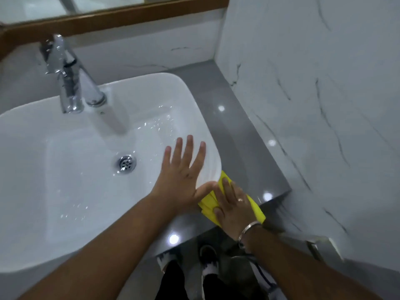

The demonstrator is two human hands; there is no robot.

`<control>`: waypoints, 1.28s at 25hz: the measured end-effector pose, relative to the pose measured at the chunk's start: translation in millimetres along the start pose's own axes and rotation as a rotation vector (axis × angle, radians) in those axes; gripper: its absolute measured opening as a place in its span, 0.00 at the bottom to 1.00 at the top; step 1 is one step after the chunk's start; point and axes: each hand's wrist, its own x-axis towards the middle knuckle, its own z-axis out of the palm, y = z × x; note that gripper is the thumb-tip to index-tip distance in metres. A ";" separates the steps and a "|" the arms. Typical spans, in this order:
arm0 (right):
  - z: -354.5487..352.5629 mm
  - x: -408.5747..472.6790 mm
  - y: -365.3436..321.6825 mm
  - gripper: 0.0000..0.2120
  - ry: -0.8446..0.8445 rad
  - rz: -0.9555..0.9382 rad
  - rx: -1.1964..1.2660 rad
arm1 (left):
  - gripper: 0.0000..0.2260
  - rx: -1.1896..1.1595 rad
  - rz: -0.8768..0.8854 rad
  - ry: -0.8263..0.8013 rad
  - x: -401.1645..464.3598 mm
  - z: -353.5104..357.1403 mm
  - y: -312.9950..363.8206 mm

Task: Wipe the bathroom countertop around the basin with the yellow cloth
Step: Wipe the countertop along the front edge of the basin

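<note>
A folded yellow cloth (207,205) lies on the grey countertop (244,148) at the basin's front right corner. My right hand (232,207) presses flat on the cloth, fingers spread over it, a ring and a metal bangle showing. My left hand (183,176) rests flat with fingers apart on the right rim of the white basin (65,191), its thumb touching the cloth's edge. Most of the cloth is hidden under my right hand.
A chrome tap (67,83) stands at the basin's back left, and a drain (126,163) sits in the wet bowl. A marble-patterned wall (313,94) closes the counter on the right. A wood-framed mirror (108,16) runs behind. My shoes (207,263) show below the counter edge.
</note>
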 end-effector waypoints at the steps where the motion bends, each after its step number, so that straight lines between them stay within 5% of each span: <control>1: -2.9 -1.0 9.0 0.30 0.042 -0.037 -0.006 | 0.42 0.025 -0.083 0.007 -25.2 -3.5 -2.9; 5: -12.9 7.0 20.0 0.29 0.070 0.285 0.077 | 0.44 0.161 -0.421 -0.005 -127.7 -21.8 -57.4; 8: 0.6 6.1 -34.8 0.31 0.092 0.315 0.163 | 0.45 0.179 -0.562 -0.082 -163.2 -30.0 -84.6; 13: 10.4 -14.5 -96.3 0.36 0.033 0.068 0.152 | 0.45 0.137 -0.558 -0.101 -164.3 -26.9 -85.0; 19: -1.6 -8.9 -117.5 0.32 0.102 0.483 0.242 | 0.46 0.082 -0.542 -0.091 -163.3 -24.1 -87.9; 22: 16.5 -29.1 -238.6 0.35 0.027 -0.001 0.098 | 0.45 0.030 -0.533 -0.053 -188.6 -28.0 -111.1; 24: 26.0 -25.5 -239.0 0.37 -0.041 -0.116 0.030 | 0.43 0.024 -0.509 -0.032 -183.9 -27.6 -107.2; 29: 43.7 -13.2 -132.5 0.25 -0.030 0.369 -0.118 | 0.40 0.186 -0.374 0.071 -196.9 -26.5 -118.9; 32: 27.8 -5.0 -192.8 0.29 0.029 0.423 0.015 | 0.42 0.265 -0.395 0.083 -245.0 -41.1 -170.8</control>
